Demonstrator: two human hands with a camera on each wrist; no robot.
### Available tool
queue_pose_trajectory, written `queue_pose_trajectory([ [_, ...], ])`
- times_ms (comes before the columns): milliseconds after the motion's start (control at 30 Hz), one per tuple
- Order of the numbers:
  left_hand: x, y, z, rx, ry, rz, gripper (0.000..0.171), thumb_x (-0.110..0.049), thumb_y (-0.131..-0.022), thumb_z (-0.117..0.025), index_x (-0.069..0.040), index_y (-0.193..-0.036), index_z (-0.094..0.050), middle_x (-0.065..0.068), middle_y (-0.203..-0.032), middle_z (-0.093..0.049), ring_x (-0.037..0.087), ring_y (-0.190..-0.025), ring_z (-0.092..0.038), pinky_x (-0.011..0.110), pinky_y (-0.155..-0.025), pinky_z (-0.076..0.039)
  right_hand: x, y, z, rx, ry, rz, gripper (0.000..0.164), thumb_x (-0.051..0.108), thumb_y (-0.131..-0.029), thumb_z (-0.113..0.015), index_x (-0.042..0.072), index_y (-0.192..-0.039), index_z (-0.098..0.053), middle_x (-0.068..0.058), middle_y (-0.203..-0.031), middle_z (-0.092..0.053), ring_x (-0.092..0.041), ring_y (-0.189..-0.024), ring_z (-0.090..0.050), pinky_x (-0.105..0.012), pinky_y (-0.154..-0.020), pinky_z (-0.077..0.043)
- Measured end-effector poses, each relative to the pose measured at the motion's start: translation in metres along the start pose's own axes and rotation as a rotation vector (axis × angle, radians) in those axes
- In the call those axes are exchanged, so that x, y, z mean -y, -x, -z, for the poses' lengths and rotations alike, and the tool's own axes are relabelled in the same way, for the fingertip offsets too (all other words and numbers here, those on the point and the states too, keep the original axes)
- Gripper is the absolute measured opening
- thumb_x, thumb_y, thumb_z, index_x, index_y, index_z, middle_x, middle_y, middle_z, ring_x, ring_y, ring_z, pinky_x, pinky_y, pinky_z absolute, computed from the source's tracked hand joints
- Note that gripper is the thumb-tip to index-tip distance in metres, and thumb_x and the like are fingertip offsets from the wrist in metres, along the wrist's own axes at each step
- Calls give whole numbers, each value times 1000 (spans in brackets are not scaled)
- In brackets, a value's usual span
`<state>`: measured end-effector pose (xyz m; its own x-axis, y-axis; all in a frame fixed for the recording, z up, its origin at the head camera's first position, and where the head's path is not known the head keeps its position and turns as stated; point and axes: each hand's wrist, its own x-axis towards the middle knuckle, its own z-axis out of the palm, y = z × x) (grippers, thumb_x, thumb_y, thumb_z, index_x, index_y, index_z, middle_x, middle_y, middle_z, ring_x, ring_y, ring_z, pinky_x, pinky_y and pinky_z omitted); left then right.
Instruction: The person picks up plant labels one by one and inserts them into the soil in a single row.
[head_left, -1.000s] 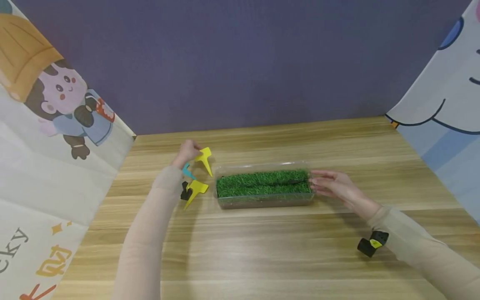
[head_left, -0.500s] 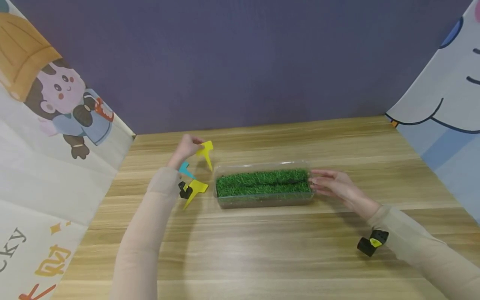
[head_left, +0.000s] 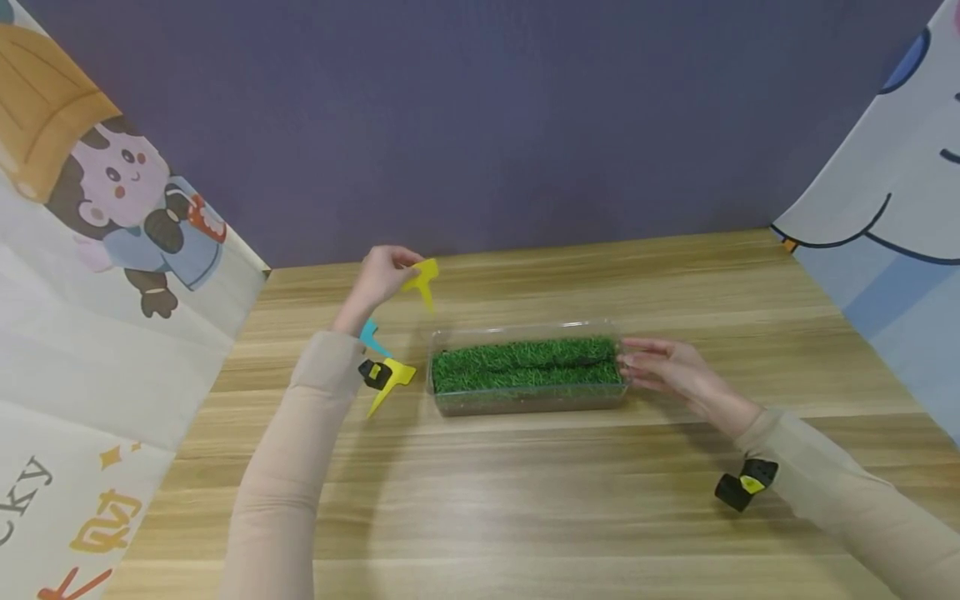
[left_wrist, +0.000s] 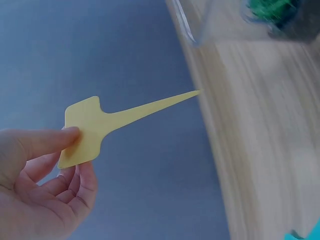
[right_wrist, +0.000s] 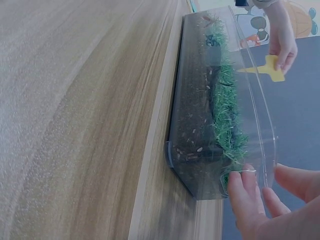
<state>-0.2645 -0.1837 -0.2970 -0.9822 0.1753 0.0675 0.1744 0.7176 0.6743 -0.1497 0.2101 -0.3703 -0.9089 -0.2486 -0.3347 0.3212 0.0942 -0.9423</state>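
Observation:
A yellow T-shaped plant label [head_left: 426, 279] is pinched by its broad head between the thumb and fingers of my left hand [head_left: 385, 275]. Its pointed stem [left_wrist: 155, 107] is free and angles down in the head view. Left of centre on the table, a clear rectangular planter box [head_left: 532, 402] holds two strips of green artificial grass [head_left: 525, 358] over dark brown fill. My right hand [head_left: 678, 371] rests its extended fingers against the box's right end, near the rim. In the right wrist view several fingertips [right_wrist: 235, 180] touch the clear wall.
On the wooden table [head_left: 525, 508], left of the box, lie a second yellow plant label [head_left: 392, 382] and a blue one [head_left: 372, 339], partly hidden by my left wrist. A dark blue wall [head_left: 495, 125] stands behind the table, with printed cloths at both sides.
My left hand has lifted the yellow plant label and carried it up, away from the other labels and slightly right. My right hand and the box have stayed put.

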Motion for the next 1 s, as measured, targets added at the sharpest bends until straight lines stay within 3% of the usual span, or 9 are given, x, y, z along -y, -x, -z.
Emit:
queue_pose_trajectory([
  [467,-49,12,-5,14,45,-84,21,-10,-87,-56,-5,-105,-63,11,-104,-62,22,-89,-56,35,-74,-48,-1,-1,1,5,-9,1,61,12,-85,-58,-4,-134,-26,-13,-118,-53,-11,-93,-60,-26,-85,-45],
  [1000,-85,19,-38,101,55,-231,20,-8,-85,-57,-5,-103,-64,8,-102,-63,19,-80,-58,27,-66,-47,-2,-1,1,14,-27,11,63,12,-84,-59,-5,-134,-25,-13,-117,-54,-12,-93,-60,-27,-85,-45],
])
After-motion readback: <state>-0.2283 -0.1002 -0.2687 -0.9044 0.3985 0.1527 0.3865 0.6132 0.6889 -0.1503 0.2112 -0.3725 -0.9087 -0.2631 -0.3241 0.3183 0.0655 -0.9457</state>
